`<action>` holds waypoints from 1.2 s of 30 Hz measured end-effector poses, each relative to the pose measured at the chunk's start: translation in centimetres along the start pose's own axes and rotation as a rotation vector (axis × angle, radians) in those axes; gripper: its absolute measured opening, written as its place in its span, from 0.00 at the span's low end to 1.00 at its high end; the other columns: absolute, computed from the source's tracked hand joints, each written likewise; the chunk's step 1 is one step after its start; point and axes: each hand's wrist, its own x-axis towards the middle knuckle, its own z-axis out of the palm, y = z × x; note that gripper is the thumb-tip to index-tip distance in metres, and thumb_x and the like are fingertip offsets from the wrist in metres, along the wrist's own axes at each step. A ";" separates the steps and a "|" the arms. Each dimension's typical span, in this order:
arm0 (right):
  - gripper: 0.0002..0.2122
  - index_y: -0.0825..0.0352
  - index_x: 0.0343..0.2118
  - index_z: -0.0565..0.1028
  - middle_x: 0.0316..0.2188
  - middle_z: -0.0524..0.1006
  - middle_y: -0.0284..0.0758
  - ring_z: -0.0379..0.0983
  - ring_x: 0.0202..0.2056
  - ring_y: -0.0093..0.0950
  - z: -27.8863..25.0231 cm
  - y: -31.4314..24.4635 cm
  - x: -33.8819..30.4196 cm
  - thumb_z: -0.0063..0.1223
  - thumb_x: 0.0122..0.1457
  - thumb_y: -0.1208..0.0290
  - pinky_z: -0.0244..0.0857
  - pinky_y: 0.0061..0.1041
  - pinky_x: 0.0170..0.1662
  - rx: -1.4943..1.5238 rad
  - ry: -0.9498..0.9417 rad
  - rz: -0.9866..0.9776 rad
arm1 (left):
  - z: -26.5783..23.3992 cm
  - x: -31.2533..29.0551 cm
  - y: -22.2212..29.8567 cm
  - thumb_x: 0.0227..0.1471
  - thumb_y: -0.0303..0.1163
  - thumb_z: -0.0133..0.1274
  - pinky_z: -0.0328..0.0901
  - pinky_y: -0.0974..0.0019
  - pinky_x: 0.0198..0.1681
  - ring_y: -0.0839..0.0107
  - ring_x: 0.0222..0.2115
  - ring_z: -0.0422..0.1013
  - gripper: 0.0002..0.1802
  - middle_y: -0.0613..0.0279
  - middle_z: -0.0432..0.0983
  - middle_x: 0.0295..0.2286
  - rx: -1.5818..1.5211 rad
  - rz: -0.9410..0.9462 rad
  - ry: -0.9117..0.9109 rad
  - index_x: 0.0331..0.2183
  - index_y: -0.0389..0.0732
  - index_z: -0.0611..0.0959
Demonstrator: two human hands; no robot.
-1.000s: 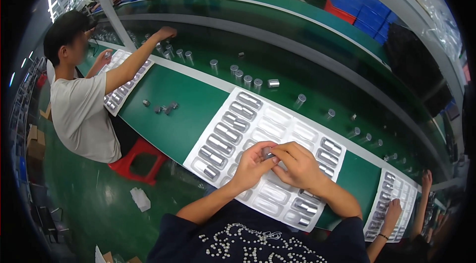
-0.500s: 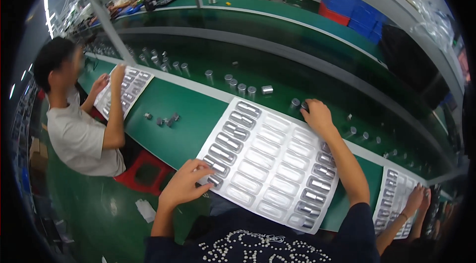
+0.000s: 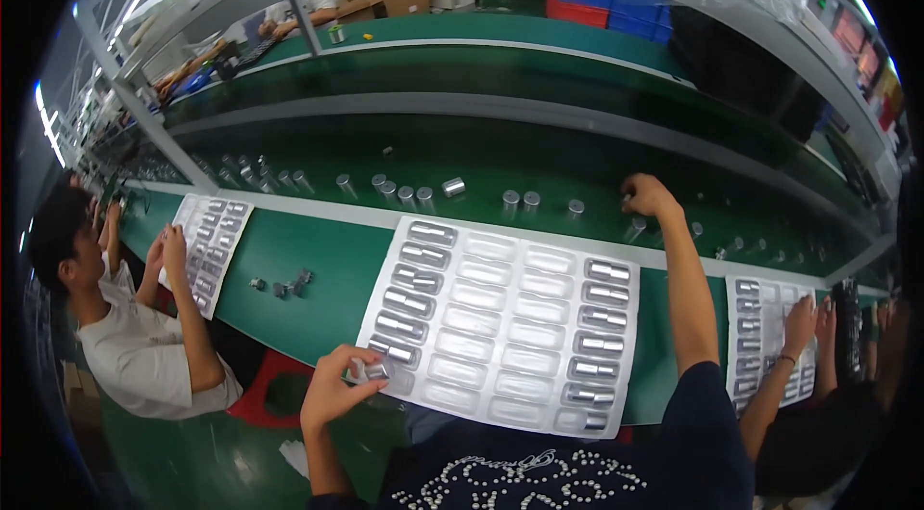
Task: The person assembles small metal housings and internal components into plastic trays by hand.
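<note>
A short silver metal cylinder (image 3: 381,369) is pinched in my left hand (image 3: 334,389), at the near left corner of a white plastic blister tray (image 3: 514,298). Pairs of like cylinders lie in the tray's outer left and right columns, while its two middle columns hold nothing. Beneath the held cylinder, the corner pocket looks bare. My right hand (image 3: 652,196) reaches over the dark green belt beyond the tray, fingers curled together. Whatever its fingertips hold, if anything, cannot be made out. Just nearer than those fingers stands another metal cylinder (image 3: 635,227).
Several cylinders stand along the belt; one lies on its side (image 3: 453,187). Small dark metal parts (image 3: 292,285) sit on the green bench to the left. Co-workers at both sides handle similar trays (image 3: 214,250). A grey metal frame (image 3: 159,125) rises over the belt.
My left hand has lifted the cylinder out of the tray's corner pocket. My right hand has left one cylinder standing and moved right along the belt. The view has swung right.
</note>
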 end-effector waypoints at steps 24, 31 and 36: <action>0.17 0.79 0.52 0.66 0.41 0.73 0.43 0.69 0.39 0.27 -2.6 -17.9 -15.5 0.44 0.66 0.70 0.70 0.19 0.41 2.337 -0.522 -0.156 | 14.8 10.7 9.1 0.58 0.25 0.50 0.67 0.66 0.50 0.60 0.47 0.70 0.27 0.53 0.71 0.45 -1.685 0.001 -0.216 0.58 0.35 0.65; 0.17 0.74 0.52 0.69 0.43 0.72 0.39 0.74 0.41 0.26 -1.7 -20.8 -20.2 0.52 0.60 0.78 0.71 0.24 0.43 1.543 -0.259 -0.402 | 14.5 10.4 10.3 0.60 0.24 0.48 0.65 0.58 0.57 0.54 0.53 0.68 0.22 0.51 0.73 0.45 -1.758 -0.036 -0.171 0.55 0.35 0.69; 0.19 0.73 0.48 0.72 0.49 0.70 0.42 0.73 0.47 0.25 -1.6 -20.7 -20.2 0.56 0.51 0.90 0.73 0.23 0.48 1.447 -0.160 -0.556 | 14.9 10.0 10.2 0.61 0.26 0.48 0.66 0.60 0.56 0.59 0.51 0.70 0.20 0.51 0.73 0.46 -1.657 0.075 -0.110 0.54 0.35 0.70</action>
